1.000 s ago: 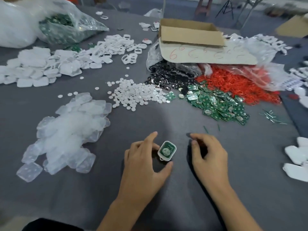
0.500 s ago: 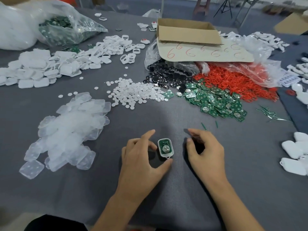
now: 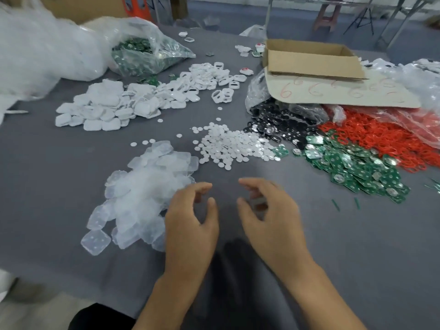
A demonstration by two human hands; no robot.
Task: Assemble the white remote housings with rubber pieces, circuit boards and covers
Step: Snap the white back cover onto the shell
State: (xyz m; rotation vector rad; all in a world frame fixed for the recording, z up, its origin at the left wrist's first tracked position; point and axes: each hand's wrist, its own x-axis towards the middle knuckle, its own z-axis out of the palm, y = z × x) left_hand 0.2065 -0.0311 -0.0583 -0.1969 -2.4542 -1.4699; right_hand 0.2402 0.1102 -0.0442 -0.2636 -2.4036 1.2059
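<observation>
Both hands hover over the grey table (image 3: pixel 71 163), motion-blurred. My left hand (image 3: pixel 190 217) has its fingers loosely curled and holds nothing, close to the pile of translucent rubber pieces (image 3: pixel 147 186). The fingers of my right hand (image 3: pixel 269 215) curl round a small pale piece, blurred, apparently the white remote housing (image 3: pixel 259 201). A heap of green circuit boards (image 3: pixel 352 167) lies to the right. White housings (image 3: pixel 107 108) and white covers (image 3: pixel 209 77) lie at the back left.
White discs (image 3: pixel 233 144), black button cells (image 3: pixel 278 122) and red rings (image 3: pixel 381 136) lie behind my hands. A cardboard box (image 3: pixel 309 60) stands at the back. A clear bag of boards (image 3: pixel 142 53) and a big white bag (image 3: pixel 35 51) fill the back left.
The housing with the green board no longer sits by my left thumb. My left hand has let go of it. The view has swung left, and both hands are blurred with motion.
</observation>
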